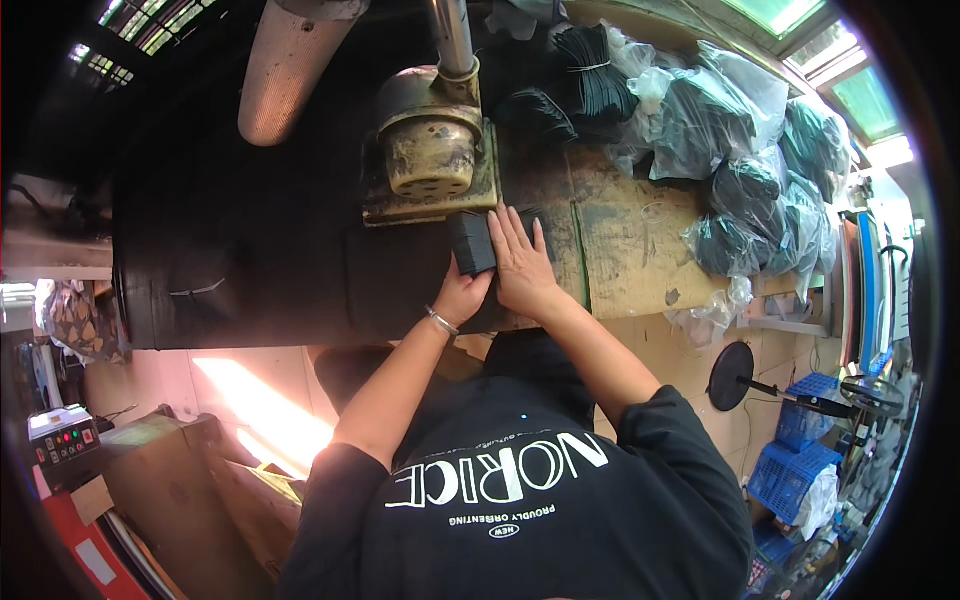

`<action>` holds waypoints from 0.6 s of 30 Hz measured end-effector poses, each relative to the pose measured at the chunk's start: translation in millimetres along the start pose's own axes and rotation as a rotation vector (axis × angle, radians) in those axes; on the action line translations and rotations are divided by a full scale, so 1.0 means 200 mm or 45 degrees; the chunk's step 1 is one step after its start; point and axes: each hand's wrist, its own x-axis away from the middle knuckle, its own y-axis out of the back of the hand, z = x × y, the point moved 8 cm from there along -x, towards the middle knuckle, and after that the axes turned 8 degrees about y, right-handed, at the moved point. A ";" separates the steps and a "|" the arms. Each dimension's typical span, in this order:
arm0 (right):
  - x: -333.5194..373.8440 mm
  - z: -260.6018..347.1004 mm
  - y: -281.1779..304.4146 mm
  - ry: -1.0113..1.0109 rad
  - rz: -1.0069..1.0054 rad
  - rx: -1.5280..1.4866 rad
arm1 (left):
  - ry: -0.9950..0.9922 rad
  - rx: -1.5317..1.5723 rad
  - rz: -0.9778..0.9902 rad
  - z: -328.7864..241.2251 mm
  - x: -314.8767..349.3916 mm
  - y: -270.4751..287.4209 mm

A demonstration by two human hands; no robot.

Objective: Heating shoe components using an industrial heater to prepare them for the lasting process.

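Black stack point(472, 243) sits just in front of the worn brass-coloured machine point(430, 155); your left hand point(464, 293) grips the stack's near end, your right hand point(524, 268) lies open along its right side.

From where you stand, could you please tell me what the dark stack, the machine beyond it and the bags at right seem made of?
Dark stack: matte, perhaps rubber or foam, fine lines suggesting thin layers. Machine: probably painted metal, its yellowish coat dull and stained. Bags: likely thin plastic, wrinkled, glossy and see-through.
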 end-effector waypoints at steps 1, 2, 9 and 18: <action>0.00 0.00 -0.02 0.030 0.051 0.024 | -0.001 0.002 -0.007 0.00 0.01 -0.01; 0.02 0.00 -0.04 0.038 0.055 0.027 | 0.040 0.091 -0.003 0.02 0.01 -0.03; 0.00 0.00 0.01 0.021 0.050 0.056 | 0.087 0.194 -0.008 0.00 -0.02 -0.05; -0.05 0.43 0.44 0.521 -0.089 -0.015 | -0.148 -0.194 -0.076 0.01 -0.01 -0.07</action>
